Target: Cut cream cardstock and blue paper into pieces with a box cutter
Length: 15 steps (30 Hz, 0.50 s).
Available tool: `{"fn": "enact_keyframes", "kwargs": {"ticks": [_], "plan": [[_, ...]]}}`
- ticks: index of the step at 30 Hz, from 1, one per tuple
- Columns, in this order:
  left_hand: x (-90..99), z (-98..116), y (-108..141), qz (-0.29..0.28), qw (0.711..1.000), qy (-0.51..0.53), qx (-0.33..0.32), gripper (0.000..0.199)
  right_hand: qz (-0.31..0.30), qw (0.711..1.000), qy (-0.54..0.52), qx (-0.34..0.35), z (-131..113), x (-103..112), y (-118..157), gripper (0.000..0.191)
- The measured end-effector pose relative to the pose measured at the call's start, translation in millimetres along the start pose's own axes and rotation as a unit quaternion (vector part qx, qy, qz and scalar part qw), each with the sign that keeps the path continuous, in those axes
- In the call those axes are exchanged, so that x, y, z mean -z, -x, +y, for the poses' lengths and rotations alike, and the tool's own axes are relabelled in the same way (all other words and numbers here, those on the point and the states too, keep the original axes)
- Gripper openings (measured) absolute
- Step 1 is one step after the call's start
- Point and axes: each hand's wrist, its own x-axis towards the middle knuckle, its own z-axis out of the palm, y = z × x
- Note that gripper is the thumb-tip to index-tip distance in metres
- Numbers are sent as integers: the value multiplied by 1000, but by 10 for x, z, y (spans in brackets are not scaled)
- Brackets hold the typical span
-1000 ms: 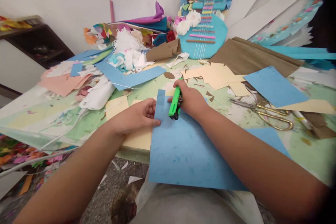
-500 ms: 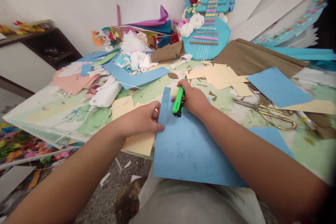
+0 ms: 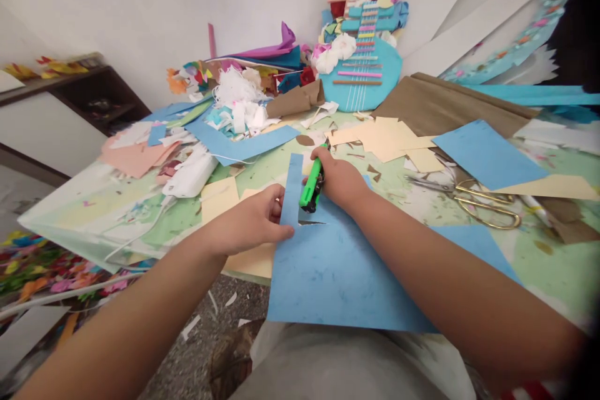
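A large blue sheet [image 3: 347, 275] lies at the table's front edge and hangs a little over it. A narrow strip stands up at its upper left, and a short slit shows beside the strip's base. My left hand [image 3: 262, 215] pinches the sheet's left edge with the thumb on top and fingers curled. My right hand [image 3: 335, 175] is wrapped round a green cutter [image 3: 310, 187], whose black end is just above the slit. The cutter's far tip points away from me.
Gold-handled scissors [image 3: 487, 201] lie at the right near a blue piece [image 3: 490, 153]. Cream paper scraps [image 3: 391, 137] are behind my right hand. A white power strip [image 3: 191, 172] with a cable is at the left. A turquoise paper guitar [image 3: 379, 78] leans on the wall.
A short slit now shows in the blue sheet by the strip's base. The green cutter has moved slightly left and toward me. The whole view has shifted a little.
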Motion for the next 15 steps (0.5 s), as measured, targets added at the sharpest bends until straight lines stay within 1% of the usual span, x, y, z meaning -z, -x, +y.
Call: {"fn": "enact_keyframes", "kwargs": {"ticks": [2, 3, 6, 11, 13, 15], "plan": [[-9, 12, 3, -33, 999, 27, 27, 39, -1, 1000, 0, -2, 4, 6, -2, 30], [-10, 12, 3, -40, 998, 42, 38, 40, 0, 1000, -2, -5, 6, 9, -2, 30], [-10, 6, 6, -40, 995, 70, 56, 44, 7, 1000, -25, -12, 11, 24, -1, 32], [-37, 14, 17, -69, 987, 124, 70, 52, 41, 991, -117, -53, 16, 63, 6, 41], [-55, 16, 11, -68, 987, 126, 75, 51, 54, 986, -145, -65, 18, 89, 8, 43], [-69, 11, -2, -56, 990, 104, 73, 49, 60, 981, -167, -72, 21, 127, 9, 43]]}}
